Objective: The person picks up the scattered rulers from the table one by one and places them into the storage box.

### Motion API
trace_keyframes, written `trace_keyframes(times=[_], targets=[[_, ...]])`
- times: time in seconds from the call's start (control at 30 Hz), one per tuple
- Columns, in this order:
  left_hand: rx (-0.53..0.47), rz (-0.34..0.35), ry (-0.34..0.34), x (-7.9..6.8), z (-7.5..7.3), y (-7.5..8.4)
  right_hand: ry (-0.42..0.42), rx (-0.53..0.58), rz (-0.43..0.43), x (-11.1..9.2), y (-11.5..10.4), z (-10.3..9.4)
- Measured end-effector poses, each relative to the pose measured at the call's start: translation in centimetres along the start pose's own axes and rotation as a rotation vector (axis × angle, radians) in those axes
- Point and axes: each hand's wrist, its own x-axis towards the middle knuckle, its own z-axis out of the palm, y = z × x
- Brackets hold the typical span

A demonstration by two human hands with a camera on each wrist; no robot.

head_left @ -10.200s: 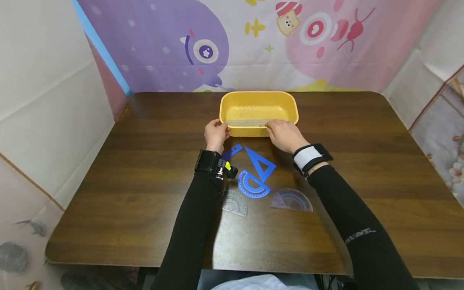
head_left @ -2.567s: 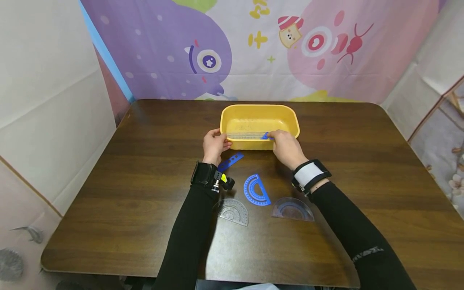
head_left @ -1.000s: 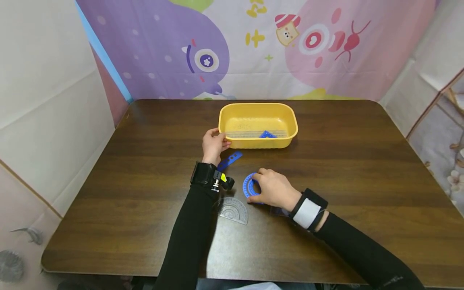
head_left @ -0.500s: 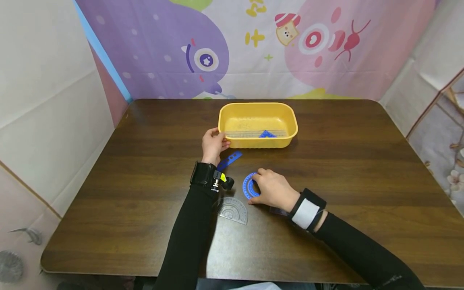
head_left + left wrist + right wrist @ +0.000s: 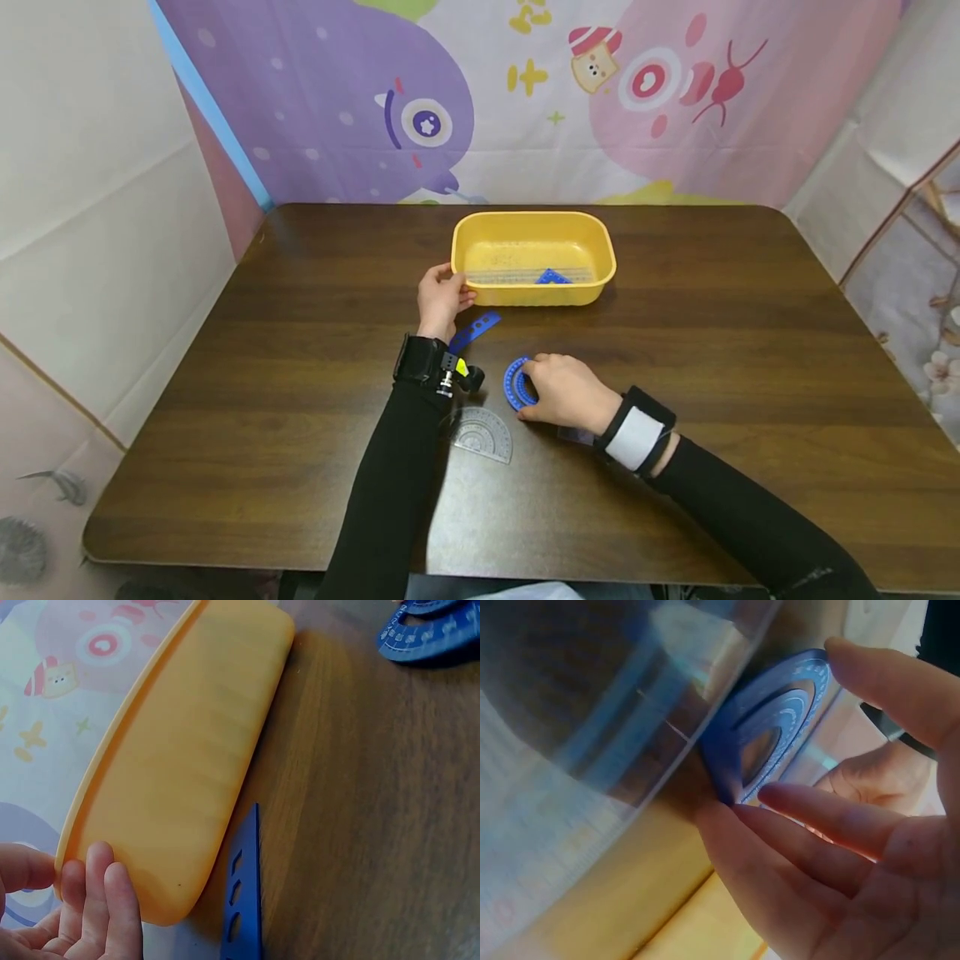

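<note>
At the front left corner of a yellow plastic tub (image 5: 536, 296), my left hand (image 5: 441, 300) pinches the rim, thumb and fingers on either side of the wall. My right hand (image 5: 570, 390) holds a blue protractor (image 5: 513, 385) by its edges, low over the table. In the right wrist view the protractor (image 5: 810, 682) sits tilted between thumb and fingertips. Inside the tub lie a clear ruler (image 5: 498, 277) and a blue set square (image 5: 553, 277), partly hidden by the front wall.
A blue ruler (image 5: 478, 329) with cut-out holes lies before the tub, partly behind my left wrist. One clear protractor (image 5: 483, 435) lies nearer me. Another clear protractor (image 5: 574, 435) is mostly covered by my right hand and wrist. A printed cloth (image 5: 510, 150) hangs behind the table.
The blue set square went from the table into the tub in my right hand. That hand then let go, came back toward me and took the blue protractor. My left hand stays at the rim.
</note>
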Motion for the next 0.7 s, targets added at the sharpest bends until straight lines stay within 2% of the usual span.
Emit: trace_keyframes(times=[0.17, 0.37, 0.53, 0.7], targets=[[0.000, -0.002, 0.005, -0.2, -0.1, 0.0, -0.084, 0.072, -0.014, 0.1, 0.4, -0.6], [-0.017, 0.004, -0.001, 0.0, 0.1, 0.0, -0.167, 0.158, 0.012, 0.2, 0.7, -1.4], [-0.012, -0.001, 0.000, -0.1, 0.1, 0.1, -0.223, 0.192, 0.040, 0.0, 0.6, -1.9], [-0.012, 0.001, -0.002, -0.2, 0.0, 0.1, -0.242, 0.197, 0.048, -0.2, 0.6, -2.1]])
